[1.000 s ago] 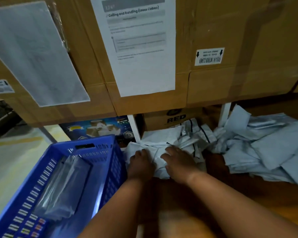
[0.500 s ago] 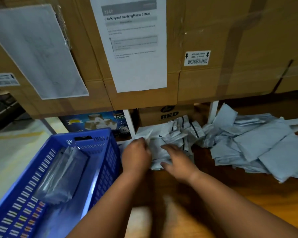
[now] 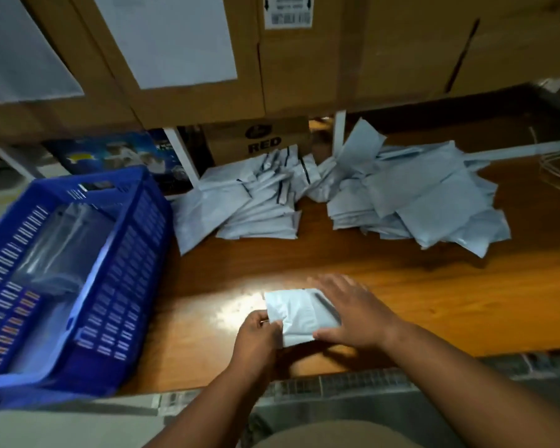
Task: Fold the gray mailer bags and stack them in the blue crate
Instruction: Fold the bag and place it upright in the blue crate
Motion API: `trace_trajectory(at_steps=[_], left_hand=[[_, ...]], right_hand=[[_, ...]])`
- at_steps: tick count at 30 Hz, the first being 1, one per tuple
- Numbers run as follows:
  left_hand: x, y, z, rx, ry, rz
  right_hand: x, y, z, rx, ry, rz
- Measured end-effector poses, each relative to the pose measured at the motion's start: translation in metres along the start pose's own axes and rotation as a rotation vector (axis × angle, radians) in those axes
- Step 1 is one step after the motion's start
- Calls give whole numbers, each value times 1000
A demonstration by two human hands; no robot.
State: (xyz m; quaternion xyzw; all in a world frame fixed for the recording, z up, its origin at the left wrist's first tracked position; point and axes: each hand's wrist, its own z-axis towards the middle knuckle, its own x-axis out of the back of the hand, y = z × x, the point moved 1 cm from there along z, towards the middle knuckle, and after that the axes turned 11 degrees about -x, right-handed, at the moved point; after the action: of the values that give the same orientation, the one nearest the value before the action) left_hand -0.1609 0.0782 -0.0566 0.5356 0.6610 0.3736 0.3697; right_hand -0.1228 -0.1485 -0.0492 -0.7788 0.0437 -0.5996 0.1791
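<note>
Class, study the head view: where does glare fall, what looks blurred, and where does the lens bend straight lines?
Head view: glare whitens the wooden table just left of the mailer bag; the blue crate and cardboard boxes look smeared; wide-angle distortion bows the table edge and tilts the boxes outward.

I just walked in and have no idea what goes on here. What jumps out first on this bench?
Two bare hands work one gray mailer bag at the near edge of the wooden table: the left hand pinches its corner, the right hand lies flat on it. Behind them sprawl loose piles of gray bags, and a big blue crate stands at the left.
</note>
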Motion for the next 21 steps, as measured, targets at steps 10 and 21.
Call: trace_trajectory(at_steps=[10, 21], left_hand=[[-7, -24, -29, -592, -58, 1138], [-21, -36, -24, -875, -422, 1653]], right_hand=[[-42, 15, -50, 16, 83, -216], [-53, -13, -49, 74, 143, -255]])
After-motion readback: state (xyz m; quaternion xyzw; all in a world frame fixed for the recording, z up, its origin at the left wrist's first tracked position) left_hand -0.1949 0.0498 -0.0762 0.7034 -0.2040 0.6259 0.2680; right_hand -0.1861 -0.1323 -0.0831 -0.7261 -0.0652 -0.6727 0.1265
